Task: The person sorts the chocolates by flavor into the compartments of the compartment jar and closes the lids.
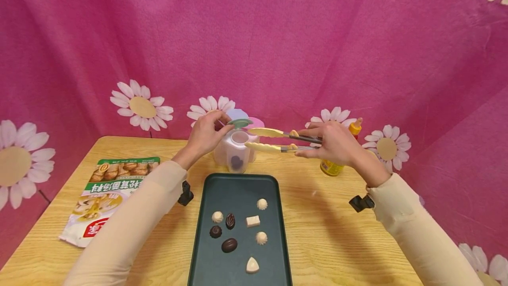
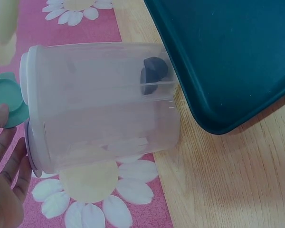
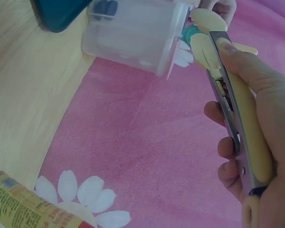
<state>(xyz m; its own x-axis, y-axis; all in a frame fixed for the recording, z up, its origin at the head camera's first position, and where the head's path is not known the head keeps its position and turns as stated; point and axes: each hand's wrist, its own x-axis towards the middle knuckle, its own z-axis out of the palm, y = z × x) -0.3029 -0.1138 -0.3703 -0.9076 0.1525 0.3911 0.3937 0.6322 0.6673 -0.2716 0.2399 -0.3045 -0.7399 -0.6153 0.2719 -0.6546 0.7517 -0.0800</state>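
A translucent plastic container with flip lids stands behind the tray, and dark chocolates lie at the bottom of one compartment. My left hand pinches the raised green lid of the front compartment, whose round mouth is uncovered. In my right hand I grip tongs with cream tips. Their tips are spread apart beside the container's mouth, with nothing seen between them. Dark and white chocolates are scattered on the dark green tray.
At the left lies a food pouch with mushrooms printed on it, partly behind my left sleeve. A yellow bottle stands behind my right hand. Blue and pink lids are also raised. A pink flowered cloth hangs behind the wooden table.
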